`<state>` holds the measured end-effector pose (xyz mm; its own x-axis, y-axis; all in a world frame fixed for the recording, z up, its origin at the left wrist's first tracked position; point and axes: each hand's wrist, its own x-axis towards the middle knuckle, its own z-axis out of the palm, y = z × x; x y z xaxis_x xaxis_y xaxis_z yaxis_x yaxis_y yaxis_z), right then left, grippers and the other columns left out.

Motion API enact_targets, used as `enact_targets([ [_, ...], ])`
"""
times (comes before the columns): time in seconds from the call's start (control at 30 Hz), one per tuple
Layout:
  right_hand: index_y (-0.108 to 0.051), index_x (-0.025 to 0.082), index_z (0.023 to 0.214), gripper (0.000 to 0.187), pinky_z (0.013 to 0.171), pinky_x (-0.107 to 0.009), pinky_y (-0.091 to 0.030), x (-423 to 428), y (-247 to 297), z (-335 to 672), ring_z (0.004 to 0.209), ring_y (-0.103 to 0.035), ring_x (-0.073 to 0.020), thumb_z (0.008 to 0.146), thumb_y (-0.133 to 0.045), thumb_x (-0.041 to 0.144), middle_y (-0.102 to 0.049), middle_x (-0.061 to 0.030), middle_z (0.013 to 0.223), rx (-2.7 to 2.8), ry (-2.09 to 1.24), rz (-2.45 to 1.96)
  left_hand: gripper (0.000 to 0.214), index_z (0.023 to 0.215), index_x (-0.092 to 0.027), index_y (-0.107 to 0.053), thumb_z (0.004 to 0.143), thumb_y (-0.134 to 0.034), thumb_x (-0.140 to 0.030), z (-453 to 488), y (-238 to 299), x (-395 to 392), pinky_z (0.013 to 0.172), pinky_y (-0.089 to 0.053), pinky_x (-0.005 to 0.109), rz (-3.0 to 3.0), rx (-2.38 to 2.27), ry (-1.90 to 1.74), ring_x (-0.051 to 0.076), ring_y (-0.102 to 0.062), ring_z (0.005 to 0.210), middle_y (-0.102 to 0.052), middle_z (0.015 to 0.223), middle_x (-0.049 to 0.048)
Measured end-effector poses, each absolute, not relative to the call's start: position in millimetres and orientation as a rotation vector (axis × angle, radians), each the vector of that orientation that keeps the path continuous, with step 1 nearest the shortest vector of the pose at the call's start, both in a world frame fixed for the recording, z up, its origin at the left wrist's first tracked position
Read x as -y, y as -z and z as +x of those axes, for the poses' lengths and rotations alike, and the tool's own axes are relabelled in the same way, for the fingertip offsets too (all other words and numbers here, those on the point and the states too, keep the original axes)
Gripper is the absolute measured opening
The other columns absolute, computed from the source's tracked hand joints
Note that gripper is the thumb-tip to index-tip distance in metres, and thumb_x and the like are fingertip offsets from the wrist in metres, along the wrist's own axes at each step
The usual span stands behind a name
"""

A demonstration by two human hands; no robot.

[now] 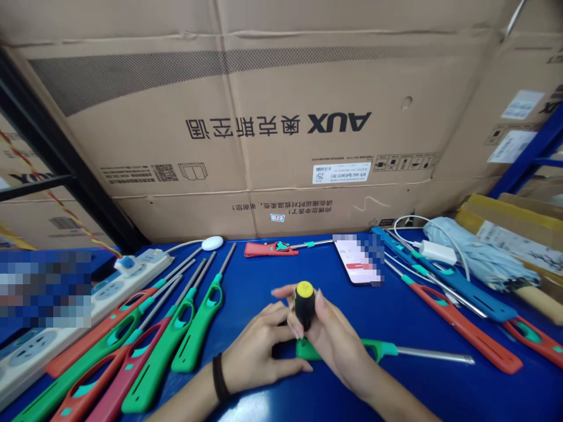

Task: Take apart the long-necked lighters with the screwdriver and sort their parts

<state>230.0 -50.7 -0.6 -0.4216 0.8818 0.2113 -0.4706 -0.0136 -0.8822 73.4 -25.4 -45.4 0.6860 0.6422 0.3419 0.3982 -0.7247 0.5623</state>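
My right hand [336, 343] is closed around a screwdriver [304, 308] with a black handle and yellow cap, held upright. Its tip is hidden below my fingers. Under it a green gas lighter [373, 347] lies flat on the blue table, its metal tube pointing right. My left hand [264, 351], a black band at the wrist, grips the lighter's handle end between thumb and fingers. Part of that handle is covered by both hands.
Several red and green lighters [196, 325] lie at the left beside a white power strip [109, 296]. A red lighter [270, 249] and a phone [358, 261] are at the back. More lighters [466, 328] and a folded umbrella [479, 252] lie right. A cardboard box [281, 76] stands behind.
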Motion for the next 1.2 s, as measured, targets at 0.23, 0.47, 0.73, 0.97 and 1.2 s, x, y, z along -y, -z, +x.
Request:
enact_targets([
  [0.23,-0.049,0.026,0.103,0.035,0.07,-0.027,-0.038,48.0,11.3,229.3,0.065,-0.04,-0.0119,0.079,-0.066,0.045,-0.045,0.0033,0.075,1.2,-1.537,-0.433,0.027,0.095,-0.023,-0.069,0.072,-0.074,-0.038,72.8,45.0,25.4,0.085,-0.046,0.035,2.447,-0.829,-0.727,0.022,-0.058,0.091,-0.065,0.1,0.0049],
  [0.47,-0.057,0.02,0.102,0.036,0.079,-0.03,-0.039,50.5,8.5,227.0,0.077,-0.047,-0.0153,0.09,-0.045,0.052,-0.048,-0.0021,0.081,1.258,-1.598,-0.495,0.025,0.079,-0.018,-0.065,0.074,-0.071,-0.042,72.6,46.1,26.4,0.086,-0.048,0.033,2.424,-0.833,-0.754,0.02,-0.061,0.086,-0.067,0.088,0.0041],
  [0.73,-0.056,0.021,0.099,0.039,0.076,-0.03,-0.041,51.2,4.4,229.2,0.072,-0.047,-0.0141,0.092,-0.037,0.054,-0.045,-0.0002,0.077,1.252,-1.631,-0.521,0.027,0.071,-0.017,-0.063,0.073,-0.071,-0.043,72.3,49.3,26.9,0.087,-0.048,0.036,2.432,-0.843,-0.807,0.021,-0.061,0.084,-0.066,0.086,0.005],
  [0.97,-0.048,0.026,0.107,0.025,0.086,-0.03,-0.041,54.8,7.1,226.7,0.092,-0.051,-0.0153,0.089,-0.054,0.043,-0.049,-0.0028,0.103,1.394,-1.377,-0.588,0.024,0.093,-0.019,-0.067,0.078,-0.067,-0.038,73.6,44.0,25.1,0.084,-0.048,0.033,2.471,-0.756,-0.748,0.02,-0.059,0.087,-0.065,0.094,0.0052],
  [1.2,-0.048,0.024,0.102,0.033,0.079,-0.032,-0.043,55.4,8.5,231.0,0.081,-0.05,-0.0163,0.094,-0.033,0.052,-0.049,-0.0026,0.089,1.383,-1.382,-0.622,0.027,0.09,-0.019,-0.07,0.075,-0.07,-0.042,74.3,43.0,24.8,0.084,-0.047,0.034,2.463,-0.798,-0.756,0.022,-0.058,0.09,-0.065,0.096,0.0066],
])
